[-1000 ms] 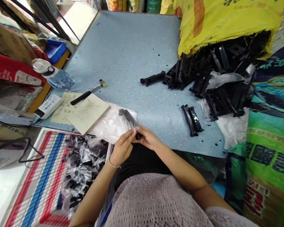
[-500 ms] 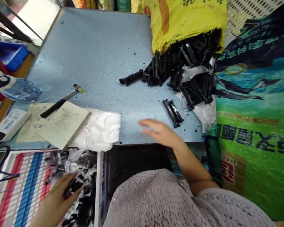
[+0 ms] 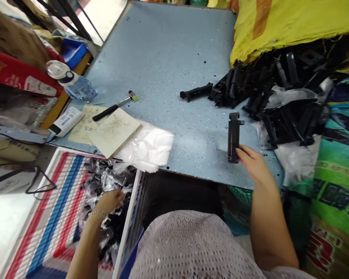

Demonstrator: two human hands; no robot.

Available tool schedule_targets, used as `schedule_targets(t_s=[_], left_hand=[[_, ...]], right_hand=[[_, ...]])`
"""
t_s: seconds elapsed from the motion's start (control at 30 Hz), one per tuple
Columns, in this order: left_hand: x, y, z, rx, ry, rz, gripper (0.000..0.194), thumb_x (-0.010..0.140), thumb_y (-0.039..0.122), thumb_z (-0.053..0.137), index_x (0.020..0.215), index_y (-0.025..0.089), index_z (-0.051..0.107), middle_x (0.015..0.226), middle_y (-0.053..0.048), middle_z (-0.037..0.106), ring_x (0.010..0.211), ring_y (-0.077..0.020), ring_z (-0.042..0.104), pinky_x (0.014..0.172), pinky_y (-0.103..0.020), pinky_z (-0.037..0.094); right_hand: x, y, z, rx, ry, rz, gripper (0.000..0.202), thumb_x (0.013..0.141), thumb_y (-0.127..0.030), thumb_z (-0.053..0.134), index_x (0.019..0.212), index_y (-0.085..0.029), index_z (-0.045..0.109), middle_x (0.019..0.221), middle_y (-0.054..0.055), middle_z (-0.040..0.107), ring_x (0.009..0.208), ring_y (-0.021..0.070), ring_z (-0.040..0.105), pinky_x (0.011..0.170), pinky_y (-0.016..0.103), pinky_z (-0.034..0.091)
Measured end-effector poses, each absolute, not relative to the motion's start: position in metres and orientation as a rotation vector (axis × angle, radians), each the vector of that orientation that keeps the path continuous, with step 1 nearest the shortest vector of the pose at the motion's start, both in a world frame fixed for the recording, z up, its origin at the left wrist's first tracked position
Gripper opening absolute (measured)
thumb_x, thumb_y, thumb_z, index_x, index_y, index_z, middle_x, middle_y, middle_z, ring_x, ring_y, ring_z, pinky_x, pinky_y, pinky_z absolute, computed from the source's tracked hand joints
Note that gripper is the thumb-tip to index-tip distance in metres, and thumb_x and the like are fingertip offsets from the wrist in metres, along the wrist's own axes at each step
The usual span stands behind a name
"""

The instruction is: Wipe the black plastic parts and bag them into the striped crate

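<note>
My right hand (image 3: 250, 159) grips the lower end of a black plastic part (image 3: 234, 137), which stands lengthwise over the front of the blue table. Over the striped basket, my left hand (image 3: 113, 200) has its fingers curled down above bagged black pieces (image 3: 104, 232); what it holds, if anything, is hidden. A heap of similar black parts (image 3: 232, 83) spills from the yellow sack at the right. One more black part (image 3: 196, 91) lies at the heap's left edge.
On the blue table (image 3: 163, 50) are a hammer (image 3: 113, 108), a square board (image 3: 116, 131), white plastic bags (image 3: 154, 147), a white device (image 3: 66, 121) and a water bottle (image 3: 75, 83). The striped basket (image 3: 49, 217) is at lower left, the yellow sack (image 3: 279, 31) at upper right.
My right hand has moved right and taken hold of the black part, which is now turned more upright. My left hand's fingers have curled in. The view has shifted left.
</note>
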State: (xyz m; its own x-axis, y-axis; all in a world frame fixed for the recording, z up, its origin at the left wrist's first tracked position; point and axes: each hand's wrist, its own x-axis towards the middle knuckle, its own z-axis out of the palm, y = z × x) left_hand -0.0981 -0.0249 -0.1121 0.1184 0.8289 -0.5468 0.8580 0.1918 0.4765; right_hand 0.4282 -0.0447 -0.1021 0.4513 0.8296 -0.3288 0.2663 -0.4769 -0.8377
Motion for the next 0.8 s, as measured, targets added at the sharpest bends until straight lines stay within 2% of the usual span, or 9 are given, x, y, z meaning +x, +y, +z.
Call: schedule_targets(t_s=[0.1,0.2,0.27,0.33,0.4,0.5,0.63,0.73,0.8], left_hand=[[-0.025,0.019,-0.088,1.671,1.461,0.304,0.026,0.092,0.044,0.055,0.101,0.021,0.065,0.086,-0.003,0.072,0.076,-0.0217,0.072,0.074,-0.034,0.056],[0.052,0.055,-0.086,2.034,1.559,0.584,0.020,0.087,0.034,0.065,0.095,0.015,0.064,0.103,-0.015,0.069,0.093,-0.0271,0.068,0.086,-0.041,0.054],[0.075,0.072,-0.095,2.183,1.585,0.520,0.012,0.087,0.026,0.065,0.084,0.015,0.064,0.101,-0.018,0.067,0.096,-0.0289,0.066,0.087,-0.042,0.053],[0.074,0.085,-0.105,2.160,1.489,0.452,0.015,0.091,0.022,0.057,0.080,0.016,0.065,0.097,-0.014,0.068,0.092,-0.0256,0.066,0.084,-0.038,0.052],[0.060,0.093,-0.109,2.033,1.380,0.462,0.018,0.091,0.024,0.057,0.077,0.018,0.066,0.092,-0.008,0.069,0.085,-0.0207,0.065,0.081,-0.033,0.051],[0.044,0.098,-0.108,1.845,1.393,0.533,0.021,0.083,0.033,0.068,0.068,0.019,0.064,0.081,-0.003,0.064,0.074,-0.0168,0.061,0.072,-0.030,0.049],[0.042,0.094,-0.100,1.799,1.387,0.634,0.021,0.084,0.035,0.065,0.069,0.019,0.065,0.081,-0.003,0.064,0.080,-0.0178,0.062,0.075,-0.031,0.049],[0.039,0.087,-0.093,1.836,1.410,0.751,0.011,0.086,0.028,0.063,0.084,0.019,0.067,0.088,-0.004,0.067,0.081,-0.0177,0.064,0.076,-0.031,0.053],[0.036,0.083,-0.089,2.003,1.430,0.729,0.013,0.088,0.020,0.056,0.092,0.018,0.068,0.095,-0.007,0.068,0.087,-0.0200,0.066,0.081,-0.035,0.055]], right_hand=[[0.372,-0.022,-0.105,-1.563,-0.749,1.260,0.046,0.080,-0.053,0.068,0.114,-0.022,0.064,0.095,0.007,0.076,0.087,0.0261,0.073,0.079,0.042,0.058],[0.330,-0.008,-0.108,-1.353,-0.693,1.431,0.043,0.079,-0.052,0.074,0.108,-0.022,0.066,0.091,0.005,0.076,0.084,0.0229,0.073,0.077,0.037,0.057],[0.318,-0.006,-0.108,-1.274,-0.670,1.502,0.038,0.081,-0.049,0.075,0.106,-0.022,0.068,0.096,0.006,0.077,0.086,0.0213,0.073,0.077,0.034,0.057],[0.315,-0.005,-0.105,-1.210,-0.660,1.575,0.033,0.084,-0.046,0.075,0.105,-0.021,0.070,0.107,0.008,0.076,0.090,0.0206,0.072,0.075,0.032,0.056],[0.311,-0.002,-0.100,-1.121,-0.661,1.664,0.029,0.087,-0.044,0.073,0.105,-0.022,0.073,0.122,0.008,0.072,0.093,0.0202,0.072,0.073,0.030,0.056],[0.294,0.014,-0.094,-0.923,-0.672,1.808,0.029,0.088,-0.043,0.071,0.110,-0.023,0.074,0.135,0.008,0.066,0.095,0.0200,0.072,0.070,0.028,0.055],[0.263,0.040,-0.102,-0.813,-0.632,1.950,0.031,0.083,-0.041,0.077,0.106,-0.021,0.076,0.116,0.009,0.075,0.088,0.0185,0.072,0.069,0.027,0.055],[0.251,0.050,-0.118,-0.898,-0.554,1.999,0.031,0.080,-0.041,0.080,0.101,-0.018,0.076,0.097,0.007,0.078,0.085,0.0187,0.073,0.071,0.027,0.056],[0.250,0.052,-0.126,-0.929,-0.521,1.993,0.033,0.079,-0.041,0.080,0.102,-0.018,0.076,0.097,0.007,0.078,0.088,0.0197,0.073,0.073,0.028,0.056]])
